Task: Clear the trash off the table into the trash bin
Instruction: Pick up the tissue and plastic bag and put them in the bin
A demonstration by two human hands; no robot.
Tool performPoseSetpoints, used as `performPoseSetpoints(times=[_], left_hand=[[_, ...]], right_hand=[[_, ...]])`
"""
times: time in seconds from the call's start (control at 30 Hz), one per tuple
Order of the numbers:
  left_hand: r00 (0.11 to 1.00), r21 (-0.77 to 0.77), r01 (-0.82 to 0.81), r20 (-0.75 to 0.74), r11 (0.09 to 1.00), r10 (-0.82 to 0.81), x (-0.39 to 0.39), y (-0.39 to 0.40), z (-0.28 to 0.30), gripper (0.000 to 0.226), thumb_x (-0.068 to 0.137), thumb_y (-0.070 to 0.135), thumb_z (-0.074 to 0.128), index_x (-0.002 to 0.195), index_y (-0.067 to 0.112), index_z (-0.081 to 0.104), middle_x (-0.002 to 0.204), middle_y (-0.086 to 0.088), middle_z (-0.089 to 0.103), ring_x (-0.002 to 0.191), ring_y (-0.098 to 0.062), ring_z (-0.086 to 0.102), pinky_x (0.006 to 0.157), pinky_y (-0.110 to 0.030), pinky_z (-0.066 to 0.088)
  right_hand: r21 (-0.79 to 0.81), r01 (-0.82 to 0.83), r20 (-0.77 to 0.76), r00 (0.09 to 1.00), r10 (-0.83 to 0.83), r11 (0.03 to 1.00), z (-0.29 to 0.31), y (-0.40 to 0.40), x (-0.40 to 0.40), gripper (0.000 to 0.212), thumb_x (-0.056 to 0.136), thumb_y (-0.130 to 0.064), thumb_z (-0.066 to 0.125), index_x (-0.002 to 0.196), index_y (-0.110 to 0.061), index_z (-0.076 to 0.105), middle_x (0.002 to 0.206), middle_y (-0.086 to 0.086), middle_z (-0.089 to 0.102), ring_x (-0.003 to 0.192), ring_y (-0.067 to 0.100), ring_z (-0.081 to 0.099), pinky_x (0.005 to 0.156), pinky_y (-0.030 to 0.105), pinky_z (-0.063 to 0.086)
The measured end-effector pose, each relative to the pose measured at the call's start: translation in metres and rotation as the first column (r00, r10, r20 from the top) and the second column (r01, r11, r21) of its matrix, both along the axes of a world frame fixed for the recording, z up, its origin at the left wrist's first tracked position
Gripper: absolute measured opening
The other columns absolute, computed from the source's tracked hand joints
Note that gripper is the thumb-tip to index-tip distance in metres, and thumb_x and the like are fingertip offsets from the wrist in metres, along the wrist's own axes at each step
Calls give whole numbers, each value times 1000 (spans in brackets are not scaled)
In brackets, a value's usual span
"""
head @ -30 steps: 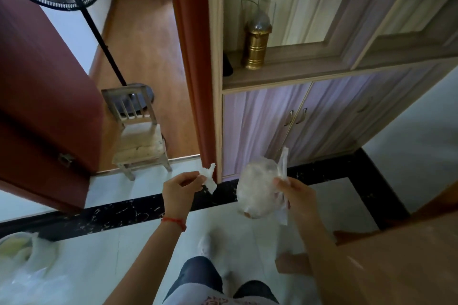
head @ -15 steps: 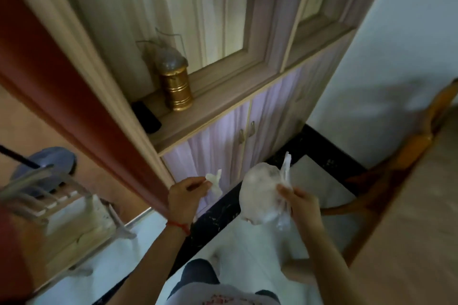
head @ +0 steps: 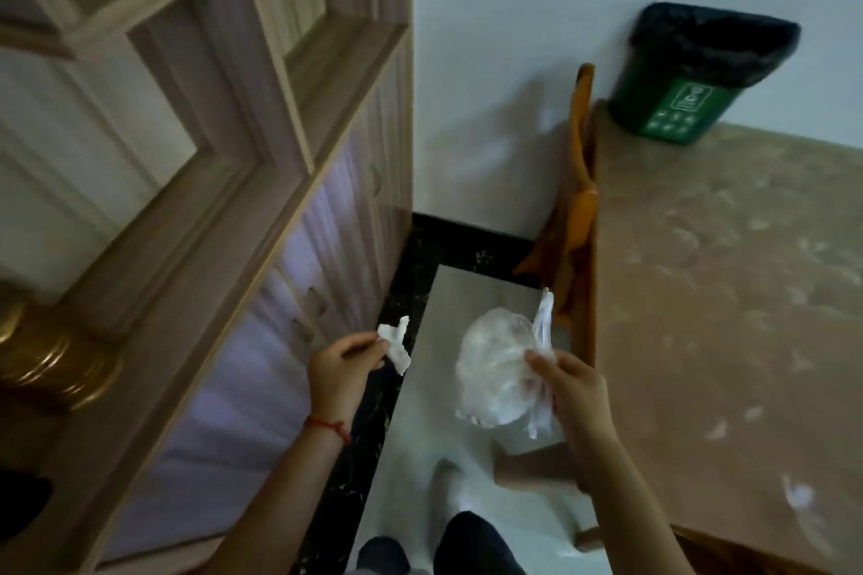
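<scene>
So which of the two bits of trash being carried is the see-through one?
The crumpled plastic bag in the right hand. It is clear and bulky; the left hand pinches a small, opaque white paper scrap.

A small crumpled white paper scrap (head: pixel 393 343) is pinched at the left hand's (head: pixel 340 369) fingertips, held over the floor. A crumpled clear plastic bag (head: pixel 497 371), bunched and hanging down, is gripped by the right hand (head: pixel 572 392) just left of the table (head: pixel 728 294). A green trash bin (head: pixel 700 72) with a black liner stands upright on the table's far corner by the wall.
</scene>
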State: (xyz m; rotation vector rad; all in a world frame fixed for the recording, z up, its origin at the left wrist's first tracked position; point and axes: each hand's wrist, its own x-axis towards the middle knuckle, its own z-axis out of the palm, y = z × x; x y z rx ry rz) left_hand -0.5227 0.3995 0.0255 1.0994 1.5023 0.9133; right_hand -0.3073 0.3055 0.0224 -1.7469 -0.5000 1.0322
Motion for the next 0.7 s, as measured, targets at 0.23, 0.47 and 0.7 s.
performPoseSetpoints(times=[0.23, 0.47, 0.7], left_hand=[[996, -25, 77, 41, 997, -76, 75, 88, -7, 20, 75, -3, 66, 63, 13, 67, 41, 15, 60, 48, 2, 55, 48, -2, 40], [994, 7, 92, 54, 996, -92, 134, 186, 4, 12, 75, -1, 69, 84, 6, 70, 64, 4, 66, 49, 7, 60, 52, -6, 47], [991, 47, 111, 70, 993, -114, 180, 273, 15, 11, 76, -3, 67, 86, 2, 68, 68, 0, 64, 48, 8, 59, 52, -3, 46]], right_hand=[[18, 121, -39, 992, -120, 992, -5, 72, 60, 11, 81, -12, 66, 83, -2, 68, 76, 15, 70, 70, 28, 68, 69, 37, 56], [83, 117, -73, 991, -111, 990, 17, 160, 117, 12, 82, -11, 65, 87, -2, 69, 80, 13, 73, 70, 22, 71, 54, 23, 54], [88, 166, -89, 983, -158, 982, 29, 240, 157, 14, 81, -13, 66, 86, 0, 68, 87, 19, 71, 78, 30, 70, 67, 35, 58]])
